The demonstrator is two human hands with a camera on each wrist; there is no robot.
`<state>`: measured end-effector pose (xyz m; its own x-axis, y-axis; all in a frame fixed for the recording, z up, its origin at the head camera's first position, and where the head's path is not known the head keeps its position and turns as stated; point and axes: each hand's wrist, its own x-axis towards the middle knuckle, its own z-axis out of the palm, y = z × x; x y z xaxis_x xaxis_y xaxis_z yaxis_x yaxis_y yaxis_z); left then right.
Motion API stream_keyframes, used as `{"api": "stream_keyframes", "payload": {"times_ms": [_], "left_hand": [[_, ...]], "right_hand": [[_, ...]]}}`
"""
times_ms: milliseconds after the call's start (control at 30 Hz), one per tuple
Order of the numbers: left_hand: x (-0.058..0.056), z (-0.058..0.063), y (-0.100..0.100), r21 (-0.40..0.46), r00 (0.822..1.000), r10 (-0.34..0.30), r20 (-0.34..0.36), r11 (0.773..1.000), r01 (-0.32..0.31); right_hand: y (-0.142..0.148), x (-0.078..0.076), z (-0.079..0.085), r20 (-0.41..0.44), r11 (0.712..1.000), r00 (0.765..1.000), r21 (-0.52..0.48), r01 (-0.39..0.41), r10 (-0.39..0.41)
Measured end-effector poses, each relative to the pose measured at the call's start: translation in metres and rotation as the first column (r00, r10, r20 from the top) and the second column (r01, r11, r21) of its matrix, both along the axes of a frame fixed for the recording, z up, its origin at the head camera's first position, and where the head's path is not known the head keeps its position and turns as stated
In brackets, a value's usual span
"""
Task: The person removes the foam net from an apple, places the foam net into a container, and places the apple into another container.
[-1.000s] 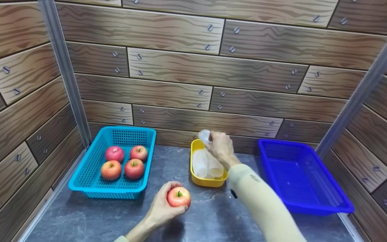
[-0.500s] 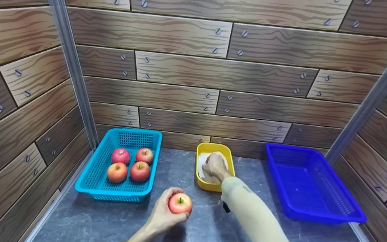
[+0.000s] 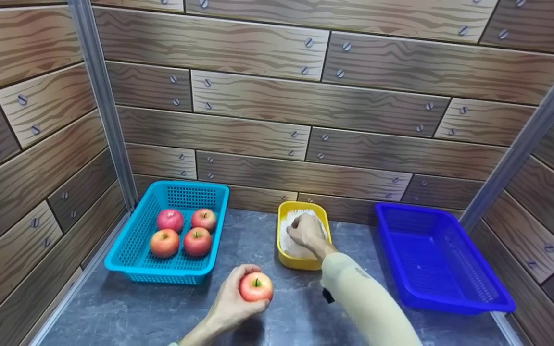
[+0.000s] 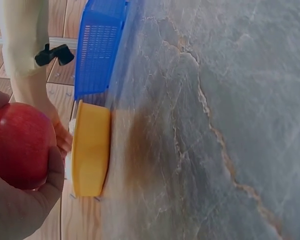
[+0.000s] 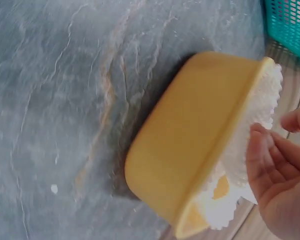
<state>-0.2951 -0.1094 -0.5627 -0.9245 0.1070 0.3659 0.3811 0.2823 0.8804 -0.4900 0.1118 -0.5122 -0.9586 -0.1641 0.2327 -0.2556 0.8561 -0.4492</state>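
Note:
My left hand (image 3: pixel 236 298) grips a red-yellow apple (image 3: pixel 256 287), stem up, above the grey table. The same apple (image 4: pixel 21 145) looks plain red in the left wrist view, between thumb and fingers. My right hand (image 3: pixel 307 230) is over the yellow box (image 3: pixel 301 263), its fingers loosely bent. In the right wrist view there is a gap between thumb and fingers, with nothing seen pinched there. White foam fruit nets (image 5: pixel 240 145) lie in the box just beside the fingertips; whether the fingers touch them I cannot tell.
Several apples (image 3: pixel 197 241) sit in a turquoise basket (image 3: pixel 161 272) on the left. A deep blue basket (image 3: pixel 440 259) stands on the right. Wood-patterned walls (image 3: pixel 258 96) enclose the table (image 3: pixel 128 312) at the back and sides.
One second ago my right hand held a foam net above the yellow box. It has since lowered into the box, and that net is no longer in its fingers. My left hand still holds the apple.

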Motion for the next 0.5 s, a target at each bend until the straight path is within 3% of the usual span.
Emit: {"api": "stream_keyframes", "payload": {"times_ms": [133,300,500], "left_hand": [[0.0,0.005,-0.002,0.002,1.0,0.014,0.015,1.0,-0.014],[0.001,0.01,-0.006,-0.019,0.999,0.051,-0.005,0.999,-0.051],[0.001,0.017,-0.014,-0.013,0.992,0.112,-0.051,0.994,-0.113]], "right_hand": [[0.007,0.006,0.018,-0.132,0.999,0.991,-0.031,0.013,-0.018],[0.021,0.012,0.034,-0.297,0.996,0.955,-0.091,-0.011,-0.017],[0.047,0.024,0.042,-0.383,0.985,0.923,-0.168,-0.046,-0.022]]}}
